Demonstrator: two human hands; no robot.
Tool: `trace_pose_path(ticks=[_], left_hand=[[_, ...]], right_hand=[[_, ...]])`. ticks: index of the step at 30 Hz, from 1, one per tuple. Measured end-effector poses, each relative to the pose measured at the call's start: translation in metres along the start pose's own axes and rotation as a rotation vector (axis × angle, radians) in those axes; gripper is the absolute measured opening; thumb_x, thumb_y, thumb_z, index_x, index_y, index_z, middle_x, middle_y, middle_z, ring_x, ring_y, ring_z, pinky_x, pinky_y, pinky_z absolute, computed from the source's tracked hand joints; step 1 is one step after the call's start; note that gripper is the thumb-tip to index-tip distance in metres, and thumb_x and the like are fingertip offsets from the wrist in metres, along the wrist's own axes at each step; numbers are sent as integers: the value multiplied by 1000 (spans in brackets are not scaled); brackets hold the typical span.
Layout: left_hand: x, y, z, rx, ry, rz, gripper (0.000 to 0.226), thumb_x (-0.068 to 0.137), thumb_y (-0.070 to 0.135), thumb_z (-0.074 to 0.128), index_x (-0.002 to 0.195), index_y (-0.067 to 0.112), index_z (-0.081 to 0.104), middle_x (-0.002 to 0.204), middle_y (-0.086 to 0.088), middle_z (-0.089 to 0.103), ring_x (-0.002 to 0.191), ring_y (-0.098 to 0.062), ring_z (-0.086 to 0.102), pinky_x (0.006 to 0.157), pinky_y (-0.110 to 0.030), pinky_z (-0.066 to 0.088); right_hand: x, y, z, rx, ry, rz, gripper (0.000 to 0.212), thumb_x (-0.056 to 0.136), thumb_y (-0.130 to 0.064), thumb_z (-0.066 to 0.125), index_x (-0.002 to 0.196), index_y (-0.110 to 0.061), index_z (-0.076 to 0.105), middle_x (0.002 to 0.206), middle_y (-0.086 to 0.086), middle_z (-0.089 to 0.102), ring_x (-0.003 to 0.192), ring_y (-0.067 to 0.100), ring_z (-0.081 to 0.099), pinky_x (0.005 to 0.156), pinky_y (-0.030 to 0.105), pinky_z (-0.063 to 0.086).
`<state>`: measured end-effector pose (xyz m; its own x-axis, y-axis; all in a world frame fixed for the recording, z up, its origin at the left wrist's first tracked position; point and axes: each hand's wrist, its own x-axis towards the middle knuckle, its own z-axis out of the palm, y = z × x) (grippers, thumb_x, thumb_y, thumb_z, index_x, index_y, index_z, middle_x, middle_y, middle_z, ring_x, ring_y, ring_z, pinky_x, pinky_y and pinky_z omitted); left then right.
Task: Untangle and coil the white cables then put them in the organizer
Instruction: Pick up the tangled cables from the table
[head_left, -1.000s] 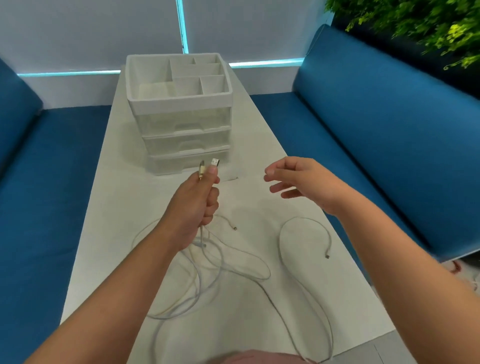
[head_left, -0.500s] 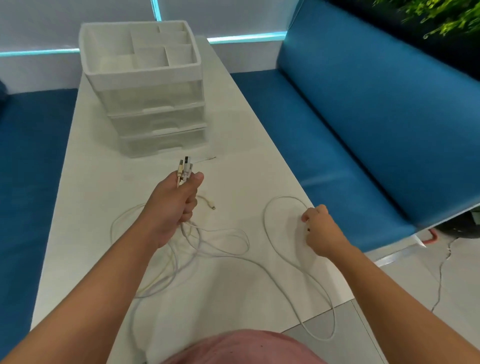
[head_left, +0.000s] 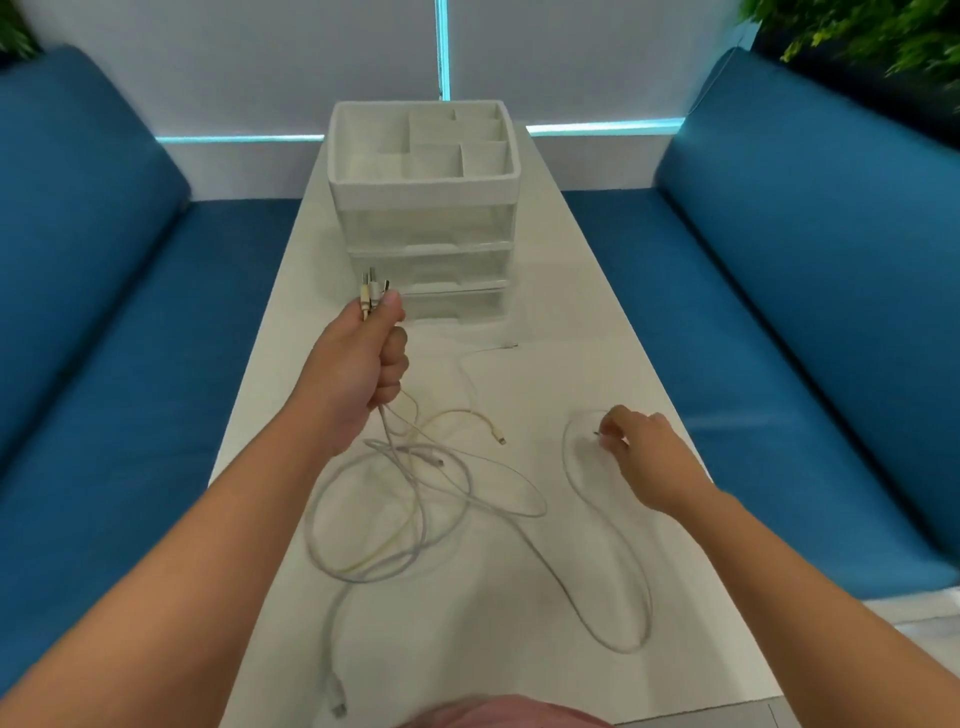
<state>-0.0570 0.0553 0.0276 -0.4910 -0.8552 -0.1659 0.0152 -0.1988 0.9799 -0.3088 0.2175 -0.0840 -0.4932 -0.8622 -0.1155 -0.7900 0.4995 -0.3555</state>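
Left grip: left hand (head_left: 366, 364) was curled in a fist round a bunch of cables (head_left: 415, 499), held up in front of the organizer (head_left: 423, 208), with several plugs (head_left: 373, 291) sticking up above the thumb.
Right grip: right hand (head_left: 641, 447) was low over the table (head_left: 571, 322), nearer than the organizer and to its right, fingertips pinched on the end of one cable's loop (head_left: 571, 467).
Cables: white and cream cords hung from the left fist and spread in a loose tangle on the table, on the near side of the organizer; one long cord (head_left: 618, 613) ran from the tangle round to the right hand's loop.
Loose ends: one plug (head_left: 501, 440) lay between the two hands; another end (head_left: 511, 344) lay just before the organizer's base; a larger plug (head_left: 337, 701) lay far nearer, at the table's near edge.
Organizer: white, open compartments on top, clear drawers (head_left: 431, 260) below, standing at the far middle of the table.
Surroundings: blue sofas (head_left: 810, 260) flanked the table on both sides of the organizer.
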Motion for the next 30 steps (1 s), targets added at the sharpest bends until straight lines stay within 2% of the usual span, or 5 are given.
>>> trace_pose_path(ticks=[8,13,25,28,30], left_hand=[[-3,9,-10,91,6,41,33,105,39,39,78,22,32,54,11,27,46,-8,20,41,-20,22],[-2,15,-20,115,-20,35,40,104,46,37,74,20,27,57,7,28,48,-10,22,45,-22,24],[13,19,-10,179,-8,136,29,104,42,39,105,17,53,89,5,59,74,-10,56,70,-28,52],[17,8,1,201,-38,137,29,105,42,35,120,24,53,109,4,70,98,-13,67,81,-29,54],[16,5,5,207,-63,134,27,106,41,33,117,26,52,99,0,76,90,-13,71,79,-27,51]], right_hand=[[39,-124,-66,683,146,-255,19,103,-23,40,107,-13,56,87,2,64,74,10,57,67,20,47],[51,-168,-87,919,154,-282,18,102,-22,42,104,-15,59,89,1,64,79,13,59,76,32,53],[48,-208,-89,1054,-84,-262,19,100,-20,49,105,-8,63,89,5,63,83,18,65,78,37,59],[47,-210,-81,1070,-85,-272,18,98,-16,54,99,-5,67,87,8,69,80,17,67,74,28,59],[49,-206,-79,1042,-24,-250,16,96,-17,57,95,-8,70,80,-1,68,71,8,61,64,18,52]])
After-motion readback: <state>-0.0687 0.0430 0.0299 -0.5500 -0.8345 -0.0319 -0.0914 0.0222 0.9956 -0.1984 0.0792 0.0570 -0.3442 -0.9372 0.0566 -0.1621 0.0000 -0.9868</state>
